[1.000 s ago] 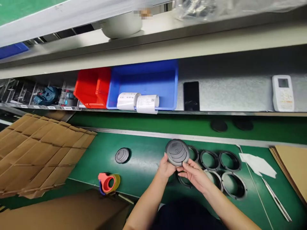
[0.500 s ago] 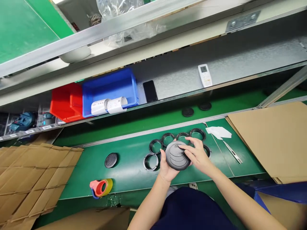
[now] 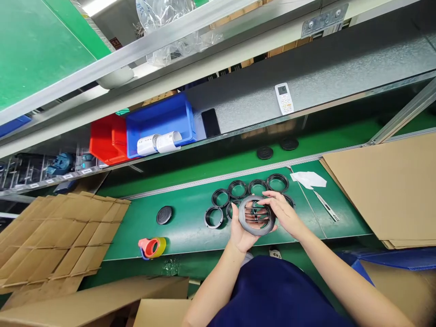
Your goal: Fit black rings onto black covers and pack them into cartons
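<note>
A round grey-black air vent [image 3: 244, 222] rests in my left hand [image 3: 241, 235], thumb at its left rim and fingers behind. Its slats stand turned edge-on, and the palm shows through the gaps. My right hand [image 3: 284, 213] reaches over the vent's upper right with fingers stretched out, the fingertips touching near the rim and slats. Behind the vent, several black rings [image 3: 214, 217] lie grouped on the green bench [image 3: 190, 231]; the vent and my hands partly cover some of them.
On the left are a round black disc [image 3: 164, 215], a tape dispenser [image 3: 152, 248] and stacked cardboard [image 3: 57, 240]. To the right lie white paper [image 3: 309, 179], a utility knife [image 3: 326, 206] and cardboard sheets [image 3: 384, 195]. A shelf above holds a blue bin [image 3: 160, 120], phone [image 3: 210, 123] and remote [image 3: 284, 98].
The vent's slats have turned from a closed flat face to edge-on, opening gaps. My right fingers have moved from the middle of the face toward its upper right. The camera view has shifted slightly.
</note>
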Motion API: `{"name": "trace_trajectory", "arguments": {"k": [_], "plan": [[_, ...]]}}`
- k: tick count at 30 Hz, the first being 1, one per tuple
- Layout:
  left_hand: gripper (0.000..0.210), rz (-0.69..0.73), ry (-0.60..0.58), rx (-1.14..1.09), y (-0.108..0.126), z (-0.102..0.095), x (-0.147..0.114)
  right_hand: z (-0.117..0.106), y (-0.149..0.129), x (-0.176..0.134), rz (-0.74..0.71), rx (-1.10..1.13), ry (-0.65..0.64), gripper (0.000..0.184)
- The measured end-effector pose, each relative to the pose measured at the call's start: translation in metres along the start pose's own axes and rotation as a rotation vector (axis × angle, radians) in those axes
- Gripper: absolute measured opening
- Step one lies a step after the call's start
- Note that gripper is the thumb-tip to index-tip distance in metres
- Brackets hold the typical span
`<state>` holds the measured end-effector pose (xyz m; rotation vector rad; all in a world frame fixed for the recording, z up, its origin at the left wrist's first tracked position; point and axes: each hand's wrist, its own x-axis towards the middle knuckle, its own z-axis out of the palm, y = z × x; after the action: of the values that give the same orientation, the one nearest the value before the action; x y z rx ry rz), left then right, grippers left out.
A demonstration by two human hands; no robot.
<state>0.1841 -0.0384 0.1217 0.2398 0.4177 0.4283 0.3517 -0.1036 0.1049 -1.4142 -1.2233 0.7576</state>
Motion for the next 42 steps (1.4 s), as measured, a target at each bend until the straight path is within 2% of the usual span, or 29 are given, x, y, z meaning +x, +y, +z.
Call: {"name": "trace_trajectory", "arguments": {"k": [2, 4, 6, 8, 10, 14, 15, 16, 19, 21, 24, 27, 29, 32, 36, 40, 42], "plan": [[0.078, -0.013, 0.025, -0.020, -0.001, -0.002, 0.000, 0.002, 0.004, -0.007, -0.018, -0.041, 0.000, 0.052], [0.077, -0.012, 0.050, -0.034, -0.002, -0.007, 0.001, 0.009, 0.011, -0.016, -0.105, -0.164, -0.010, 0.051], [0.072, -0.013, 0.110, -0.043, -0.004, -0.016, 0.002, 0.018, 0.021, -0.028, -0.249, -0.333, -0.102, 0.054], [0.065, -0.038, 0.183, -0.033, -0.010, -0.026, 0.004, 0.028, 0.031, -0.039, -0.332, -0.455, -0.222, 0.068], [0.062, -0.092, 0.213, -0.008, -0.018, -0.036, 0.006, 0.036, 0.041, -0.047, -0.270, -0.479, -0.299, 0.086], [0.069, -0.198, 0.206, 0.034, -0.029, -0.047, 0.011, 0.042, 0.065, -0.043, -0.029, -0.371, -0.417, 0.116], [0.074, -0.224, 0.239, 0.058, -0.028, -0.049, 0.012, 0.040, 0.073, -0.038, 0.017, -0.366, -0.399, 0.116], [0.078, -0.235, 0.295, 0.096, -0.026, -0.051, 0.012, 0.038, 0.082, -0.032, 0.066, -0.392, -0.330, 0.114], [0.081, -0.182, 0.475, 0.252, -0.015, -0.059, 0.008, 0.023, 0.117, -0.011, 0.218, -0.634, 0.027, 0.107], [0.076, -0.139, 0.525, 0.312, -0.007, -0.069, 0.002, 0.012, 0.143, -0.001, 0.260, -0.805, 0.150, 0.104], [0.066, -0.146, 0.562, 0.298, 0.002, -0.086, -0.009, 0.005, 0.176, -0.001, 0.253, -0.940, 0.106, 0.102], [0.055, -0.147, 0.638, 0.261, 0.007, -0.103, -0.023, 0.002, 0.194, -0.015, 0.282, -0.996, 0.067, 0.100], [0.049, -0.149, 0.692, 0.243, 0.010, -0.114, -0.032, -0.003, 0.193, -0.022, 0.282, -1.023, 0.048, 0.098], [0.044, -0.158, 0.778, 0.217, 0.016, -0.126, -0.044, -0.015, 0.175, -0.018, 0.237, -1.031, 0.069, 0.087], [0.040, -0.151, 0.888, 0.198, 0.025, -0.139, -0.050, -0.017, 0.159, -0.006, 0.195, -0.975, 0.250, 0.080], [0.048, -0.125, 0.942, 0.156, 0.039, -0.150, -0.051, 0.001, 0.183, -0.018, 0.232, -0.928, 0.218, 0.077], [0.053, -0.096, 0.962, 0.124, 0.047, -0.157, -0.053, 0.005, 0.196, -0.009, 0.224, -0.896, 0.246, 0.076]]}}
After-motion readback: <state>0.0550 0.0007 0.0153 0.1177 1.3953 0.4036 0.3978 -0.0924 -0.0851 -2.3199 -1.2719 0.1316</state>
